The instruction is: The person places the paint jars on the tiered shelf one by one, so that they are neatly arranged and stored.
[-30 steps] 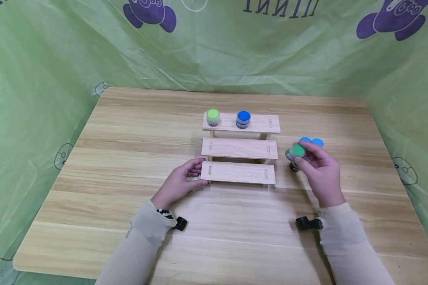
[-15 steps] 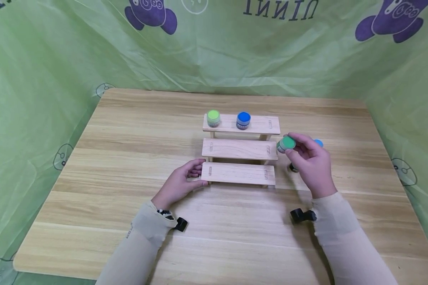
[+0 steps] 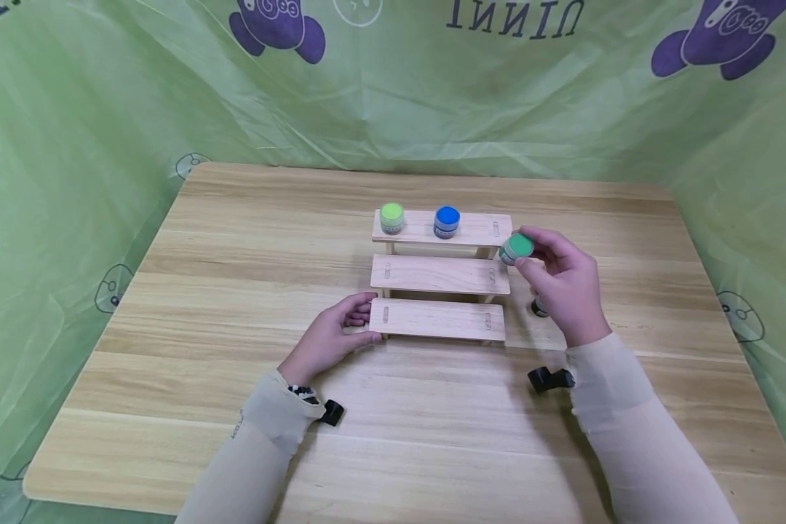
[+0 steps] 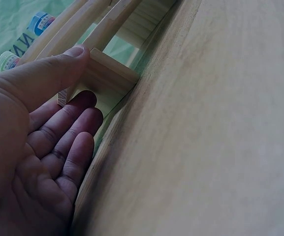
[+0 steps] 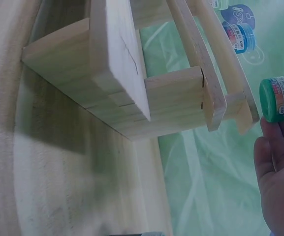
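A three-tier wooden stand (image 3: 440, 275) sits mid-table. My left hand (image 3: 332, 331) grips the left end of its lowest tier, thumb against the front edge (image 4: 75, 51) and fingers behind. Off the stand's right end, my right hand (image 3: 563, 284) pinches a green paint jar (image 3: 517, 248) between thumb and fingers, tilted and raised near the top tier. In the right wrist view this green paint jar (image 5: 278, 98) shows its printed label. On the top tier stand a light green paint jar (image 3: 391, 217) at the left end and a blue paint jar (image 3: 447, 222) around the middle.
A dark jar (image 3: 539, 307) stands on the wooden table (image 3: 203, 291), partly hidden below my right hand. A green printed curtain (image 3: 393, 109) encloses the back and sides. Black wrist cameras (image 3: 550, 379) jut inward from both sleeves.
My right hand has carried the green paint jar left and away from me, from beside the blue-lidded jars to the stand's top right end, now hiding those jars. The left hand has stayed put.
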The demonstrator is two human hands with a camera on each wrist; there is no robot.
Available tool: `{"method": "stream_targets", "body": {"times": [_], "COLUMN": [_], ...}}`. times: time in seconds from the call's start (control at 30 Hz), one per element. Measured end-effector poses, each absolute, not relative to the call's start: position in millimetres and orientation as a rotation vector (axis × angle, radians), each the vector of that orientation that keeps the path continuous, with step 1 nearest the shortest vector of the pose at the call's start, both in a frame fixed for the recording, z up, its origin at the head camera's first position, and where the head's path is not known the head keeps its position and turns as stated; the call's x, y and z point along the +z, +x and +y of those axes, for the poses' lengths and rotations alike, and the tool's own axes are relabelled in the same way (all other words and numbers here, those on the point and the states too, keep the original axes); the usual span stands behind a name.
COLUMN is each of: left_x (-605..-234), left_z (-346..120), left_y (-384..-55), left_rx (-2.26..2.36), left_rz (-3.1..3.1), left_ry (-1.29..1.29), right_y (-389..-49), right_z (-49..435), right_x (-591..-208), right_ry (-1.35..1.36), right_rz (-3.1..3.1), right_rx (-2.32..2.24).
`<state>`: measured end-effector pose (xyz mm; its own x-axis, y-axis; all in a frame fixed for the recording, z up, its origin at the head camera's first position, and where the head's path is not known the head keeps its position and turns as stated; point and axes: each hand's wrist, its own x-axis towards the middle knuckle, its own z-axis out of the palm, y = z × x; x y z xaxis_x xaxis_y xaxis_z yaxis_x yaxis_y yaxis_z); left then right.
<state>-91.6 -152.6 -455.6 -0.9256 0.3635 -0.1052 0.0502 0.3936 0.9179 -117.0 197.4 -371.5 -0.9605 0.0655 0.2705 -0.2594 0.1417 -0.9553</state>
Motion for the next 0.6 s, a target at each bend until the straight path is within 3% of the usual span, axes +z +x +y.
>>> {"method": "stream_targets", "body": {"times": [0.6], "left_x": [-454], "left_z": [-153], "left_y": [-92], "left_rx": [1.539], "left_rz": [2.364], "left_ry": [0.364], "right_y": [-141], "right_z": [188], "right_x": [-370], "right_ry": [0.215], "right_rz": [-2.214], "right_rx": [1.857]}}
